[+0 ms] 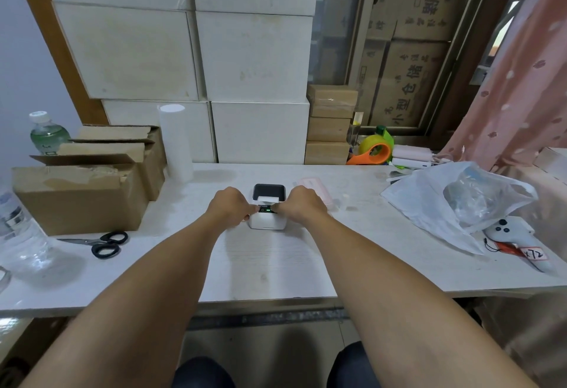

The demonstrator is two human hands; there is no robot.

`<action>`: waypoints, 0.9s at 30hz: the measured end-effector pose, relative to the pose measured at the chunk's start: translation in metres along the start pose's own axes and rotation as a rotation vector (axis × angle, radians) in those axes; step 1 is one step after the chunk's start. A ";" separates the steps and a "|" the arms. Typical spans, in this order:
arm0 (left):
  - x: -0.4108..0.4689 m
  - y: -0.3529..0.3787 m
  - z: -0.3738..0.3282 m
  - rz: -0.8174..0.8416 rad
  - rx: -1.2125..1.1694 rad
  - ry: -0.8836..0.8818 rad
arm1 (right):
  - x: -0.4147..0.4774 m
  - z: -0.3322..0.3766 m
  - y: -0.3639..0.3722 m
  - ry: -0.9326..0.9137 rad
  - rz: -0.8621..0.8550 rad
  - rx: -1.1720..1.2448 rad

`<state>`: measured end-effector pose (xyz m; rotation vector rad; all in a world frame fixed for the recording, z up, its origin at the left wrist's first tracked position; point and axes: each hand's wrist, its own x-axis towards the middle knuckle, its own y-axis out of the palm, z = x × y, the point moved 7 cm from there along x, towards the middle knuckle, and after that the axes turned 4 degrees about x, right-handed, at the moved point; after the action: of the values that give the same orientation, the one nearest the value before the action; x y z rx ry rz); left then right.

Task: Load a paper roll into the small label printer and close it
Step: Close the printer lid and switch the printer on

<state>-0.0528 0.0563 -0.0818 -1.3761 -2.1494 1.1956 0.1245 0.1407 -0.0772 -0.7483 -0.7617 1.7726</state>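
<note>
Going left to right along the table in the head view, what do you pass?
Clear bottle → cardboard box → scissors → left hand → printer → right hand → plastic bag → white controller.

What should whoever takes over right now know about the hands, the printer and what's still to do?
Left hand: on the label printer's left side, fingertips at its top edge.
Right hand: mirrored on the right side.
Printer: mid-table, green light on, dark lid still raised at the back.
Paper roll: white paper shows in the open bay, so apparently loaded.
Left: press the lid shut.
Whether the hands grip or only rest: cannot tell.
</note>
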 end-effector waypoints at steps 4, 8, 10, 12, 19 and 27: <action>0.000 0.000 0.000 -0.002 -0.019 -0.026 | 0.000 -0.001 0.000 0.009 0.008 0.008; -0.002 0.003 0.001 0.021 -0.065 -0.041 | 0.005 -0.004 0.002 0.026 0.027 0.042; -0.004 0.002 0.002 0.021 -0.085 -0.045 | 0.007 -0.005 0.003 0.049 0.037 0.055; -0.007 0.001 0.001 0.014 -0.073 -0.049 | 0.008 -0.006 0.003 0.081 0.046 0.063; -0.012 -0.002 -0.009 0.022 0.036 -0.037 | 0.007 -0.001 0.003 0.185 0.052 0.121; -0.014 -0.005 -0.010 0.018 0.034 -0.044 | 0.003 -0.003 0.006 0.230 0.053 0.194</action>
<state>-0.0422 0.0485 -0.0697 -1.3699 -2.1401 1.2756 0.1230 0.1421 -0.0839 -0.8289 -0.4139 1.7415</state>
